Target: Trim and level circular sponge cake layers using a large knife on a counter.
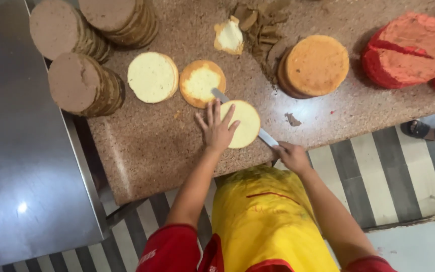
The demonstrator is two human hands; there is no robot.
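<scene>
Left hand (216,128) flat, released, on pale cake round (245,123); right hand (292,156) grasping knife (242,117), blade running under it toward orange-rimmed round (202,83).

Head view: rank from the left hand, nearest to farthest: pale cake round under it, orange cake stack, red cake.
From the left hand:
1. Pale cake round, under the fingers, knife slicing through it.
2. Orange cake stack, up and to the right.
3. Red cake, far right edge of the counter.
</scene>
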